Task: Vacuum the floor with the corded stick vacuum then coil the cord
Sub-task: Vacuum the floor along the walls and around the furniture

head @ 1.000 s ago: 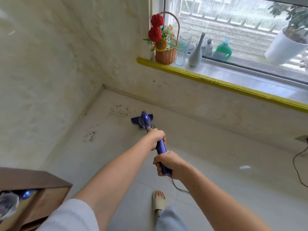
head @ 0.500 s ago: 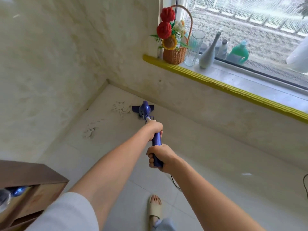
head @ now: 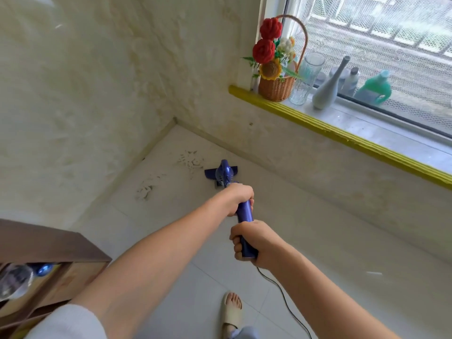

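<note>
Two hands grip the blue stick vacuum: the left hand is curled round the upper shaft, and the right hand is wrapped round the handle end nearer the person. Its floor head sits on the pale tiled floor, near the room corner below the window sill. The black cord runs from under the right hand across the tiles, past a foot in a cream slide sandal.

On the sill's corner end stands a wicker basket with a tall hoop handle, holding knitted flowers: two red ones, a sunflower and pale blooms. Touching it on the far side from the corner is a ribbed clear glass vase; I cannot tell whether it holds anything. Next along the sill comes a slim grey narrow-necked vase. Behind the pane, beyond the sill, stand small bottles and a green detergent jug; any labels are too blurred to read.

Scattered pale debris lies on the floor just beside the floor head, toward the corner, with a second patch along the side wall. Well away from the sill, at the lower edge, is a wooden cabinet with a clear plastic bottle in its open shelf.
</note>
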Motion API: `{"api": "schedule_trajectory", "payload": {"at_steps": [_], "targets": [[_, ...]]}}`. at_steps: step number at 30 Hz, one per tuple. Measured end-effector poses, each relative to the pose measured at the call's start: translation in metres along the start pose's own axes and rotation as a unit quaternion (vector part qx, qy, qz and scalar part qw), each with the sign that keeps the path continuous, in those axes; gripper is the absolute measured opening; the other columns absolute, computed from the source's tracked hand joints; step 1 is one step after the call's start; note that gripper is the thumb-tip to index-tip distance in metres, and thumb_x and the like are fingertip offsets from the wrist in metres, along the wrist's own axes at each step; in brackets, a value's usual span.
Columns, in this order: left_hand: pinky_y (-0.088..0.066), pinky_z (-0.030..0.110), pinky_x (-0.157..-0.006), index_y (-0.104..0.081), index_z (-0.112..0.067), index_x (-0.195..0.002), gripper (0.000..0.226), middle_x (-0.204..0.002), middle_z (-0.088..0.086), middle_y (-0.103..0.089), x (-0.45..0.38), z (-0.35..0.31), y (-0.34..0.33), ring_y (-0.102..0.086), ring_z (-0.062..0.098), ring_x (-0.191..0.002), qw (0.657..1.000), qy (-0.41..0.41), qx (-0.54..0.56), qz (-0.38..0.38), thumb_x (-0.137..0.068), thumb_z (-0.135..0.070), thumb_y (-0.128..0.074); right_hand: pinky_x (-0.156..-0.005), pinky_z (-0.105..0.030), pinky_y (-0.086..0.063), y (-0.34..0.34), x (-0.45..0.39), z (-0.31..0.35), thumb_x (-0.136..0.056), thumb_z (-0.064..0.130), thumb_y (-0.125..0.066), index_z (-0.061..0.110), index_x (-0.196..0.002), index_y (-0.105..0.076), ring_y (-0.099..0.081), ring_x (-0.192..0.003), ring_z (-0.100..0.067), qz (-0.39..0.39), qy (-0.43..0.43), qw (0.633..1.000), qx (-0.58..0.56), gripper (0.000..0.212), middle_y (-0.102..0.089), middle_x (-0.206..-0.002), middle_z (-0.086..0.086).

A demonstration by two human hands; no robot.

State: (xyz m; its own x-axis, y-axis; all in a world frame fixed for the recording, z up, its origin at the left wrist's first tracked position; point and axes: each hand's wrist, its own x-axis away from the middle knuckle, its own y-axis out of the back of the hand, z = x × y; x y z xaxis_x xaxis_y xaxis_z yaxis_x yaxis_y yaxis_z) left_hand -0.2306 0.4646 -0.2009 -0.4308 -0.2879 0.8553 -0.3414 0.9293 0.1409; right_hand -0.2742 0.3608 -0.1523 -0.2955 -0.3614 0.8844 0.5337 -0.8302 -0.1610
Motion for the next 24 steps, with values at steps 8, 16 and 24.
{"api": "schedule_trajectory", "payload": {"at_steps": [8,16,24], "targets": [[-0.046,0.025,-0.064,-0.047,-0.006,-0.077,0.009,-0.057,0.007,-0.048,-0.006,-0.019,0.015,-0.045,0.019,-0.051,1.000,-0.006,0.013,-0.023,-0.083,0.001,-0.043,-0.039,-0.019,-0.037,-0.015,-0.018,0.020,-0.083,-0.011,-0.045,0.008,-0.076,-0.041,-0.038,-0.043,-0.016,0.000,0.017,1.000,-0.012,0.021,-0.042,-0.057,-0.007],[-0.040,0.025,-0.050,-0.041,-0.009,-0.089,0.012,-0.059,0.005,-0.044,-0.028,0.005,0.024,-0.041,0.014,-0.051,0.997,-0.023,0.061,-0.042,-0.086,0.003,-0.040,-0.042,-0.021,-0.040,-0.020,-0.057,0.002,-0.081,-0.010,-0.046,0.008,-0.080,-0.041,-0.041,-0.047,-0.019,0.004,0.023,0.997,0.067,0.018,-0.043,-0.062,-0.009],[-0.042,0.028,-0.066,-0.045,-0.006,-0.068,0.017,-0.057,0.009,-0.046,0.012,0.038,0.017,-0.043,0.021,-0.051,0.998,-0.011,0.059,-0.035,-0.083,0.003,-0.042,-0.041,-0.019,-0.040,-0.022,-0.013,-0.029,-0.080,-0.011,-0.045,0.006,-0.088,-0.042,-0.040,-0.049,-0.019,-0.001,0.009,0.997,0.073,0.019,-0.043,-0.064,-0.009]]}}
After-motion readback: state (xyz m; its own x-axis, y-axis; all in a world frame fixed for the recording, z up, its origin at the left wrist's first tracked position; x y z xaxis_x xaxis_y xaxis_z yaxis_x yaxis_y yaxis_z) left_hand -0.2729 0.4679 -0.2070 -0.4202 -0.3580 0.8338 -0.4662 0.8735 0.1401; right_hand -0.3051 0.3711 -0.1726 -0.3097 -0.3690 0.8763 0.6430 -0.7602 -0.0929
